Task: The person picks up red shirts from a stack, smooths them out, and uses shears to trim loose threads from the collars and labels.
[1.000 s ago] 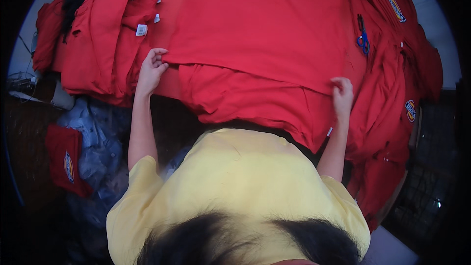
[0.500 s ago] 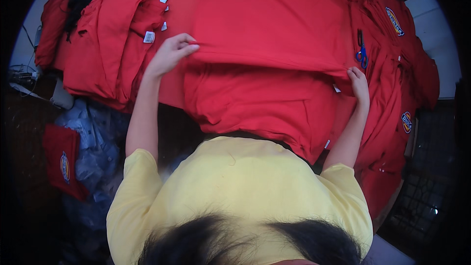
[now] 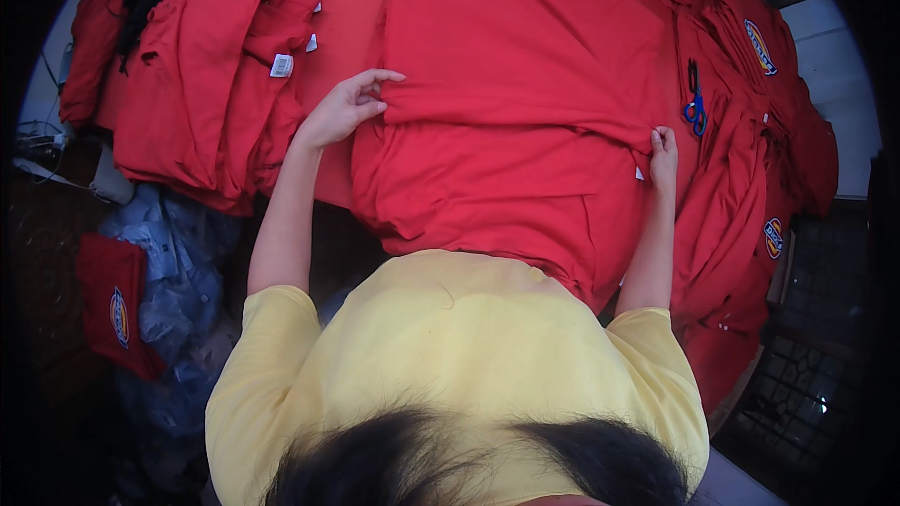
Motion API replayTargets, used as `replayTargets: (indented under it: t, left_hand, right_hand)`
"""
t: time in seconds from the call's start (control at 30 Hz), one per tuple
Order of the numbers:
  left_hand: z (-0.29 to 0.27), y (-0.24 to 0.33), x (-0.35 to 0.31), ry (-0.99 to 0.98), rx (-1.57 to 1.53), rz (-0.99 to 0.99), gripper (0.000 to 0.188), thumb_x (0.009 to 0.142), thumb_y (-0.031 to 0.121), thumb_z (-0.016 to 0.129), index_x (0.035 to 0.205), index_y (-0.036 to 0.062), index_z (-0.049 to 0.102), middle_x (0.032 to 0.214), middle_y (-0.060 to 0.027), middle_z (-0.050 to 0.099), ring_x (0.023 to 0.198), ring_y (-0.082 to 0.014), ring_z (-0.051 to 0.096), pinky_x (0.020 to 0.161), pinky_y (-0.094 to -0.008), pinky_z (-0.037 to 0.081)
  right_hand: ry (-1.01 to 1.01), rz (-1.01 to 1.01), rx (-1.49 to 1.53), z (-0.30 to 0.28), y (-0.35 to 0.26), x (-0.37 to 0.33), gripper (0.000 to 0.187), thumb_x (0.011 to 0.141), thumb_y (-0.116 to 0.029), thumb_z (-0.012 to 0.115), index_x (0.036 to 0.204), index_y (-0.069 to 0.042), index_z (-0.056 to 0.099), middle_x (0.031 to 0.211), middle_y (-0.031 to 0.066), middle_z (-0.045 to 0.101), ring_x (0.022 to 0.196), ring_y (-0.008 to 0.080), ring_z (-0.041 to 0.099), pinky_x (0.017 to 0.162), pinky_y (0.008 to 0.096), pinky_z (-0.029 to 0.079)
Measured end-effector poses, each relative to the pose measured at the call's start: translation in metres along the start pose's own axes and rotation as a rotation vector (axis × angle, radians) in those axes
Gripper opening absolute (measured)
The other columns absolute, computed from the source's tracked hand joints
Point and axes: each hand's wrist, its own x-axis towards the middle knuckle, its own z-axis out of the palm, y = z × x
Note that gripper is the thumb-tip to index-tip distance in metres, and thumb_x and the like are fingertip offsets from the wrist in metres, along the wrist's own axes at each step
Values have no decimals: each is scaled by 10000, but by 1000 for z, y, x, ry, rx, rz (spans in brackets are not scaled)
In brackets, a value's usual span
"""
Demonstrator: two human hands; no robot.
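Observation:
A red garment (image 3: pixel 525 47) of soft cloth lies spread over more red cloth (image 3: pixel 469 192) in front of me, its near edge forming a loose fold across the middle. At the left end of that fold is my left hand (image 3: pixel 342 112), thumb and fingers apart, fingertips resting at the cloth's side edge. My right hand (image 3: pixel 664 155) pinches the right corner of the fold between thumb and fingers. Just beyond the right hand, blue-handled scissors (image 3: pixel 694 112) lie on red cloth. A small white tag shows beside that hand.
A stack of red garments (image 3: pixel 202 84) with white tags sits at the left, a black item (image 3: pixel 155 0) behind it. More red garments with oval patches (image 3: pixel 759 47) heap up at the right. Clear plastic bags (image 3: pixel 173 262) and a folded red piece (image 3: pixel 112 305) are at the lower left.
The lifted near edge of the garment has come down onto the cloth below. My left hand has moved right and its fingers have opened; my right hand has shifted slightly left, still pinching.

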Motion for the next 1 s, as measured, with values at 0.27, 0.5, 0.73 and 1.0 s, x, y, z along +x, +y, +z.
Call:
replayTargets:
  t: [0.27,0.5,0.73,1.0]
  left_hand:
    - [11,8,-9,91,140,103,422,806,-117,481,1185,51,557,1000,-21,581,858,-79,524,796,-219,440]
    - [15,13,-10,153,260,177,370,810,-115,485,1136,40,567,1050,-64,606,989,-141,557,852,-261,445]
    - [19,16,-9,140,266,141,366,800,-109,481,1124,35,567,1056,-67,608,1003,-157,559,877,-275,433]
    - [35,36,12,175,1029,353,243,799,129,524,987,46,655,919,-115,588,946,-283,533,823,-378,447]
  right_hand:
    - [53,-26,175,3,-4,-11,151,944,-174,486,993,-34,518,920,10,517,876,103,465,823,228,373]
    - [85,-34,254,9,-4,-12,130,943,-159,487,986,-45,531,913,-9,504,860,85,453,797,218,373]
    - [68,33,258,3,-3,-11,131,924,-152,519,996,-47,552,912,-1,526,861,102,474,795,228,378]
    - [88,-515,-389,47,-115,-40,117,833,-149,580,913,-97,647,948,94,590,891,294,511,809,404,402]
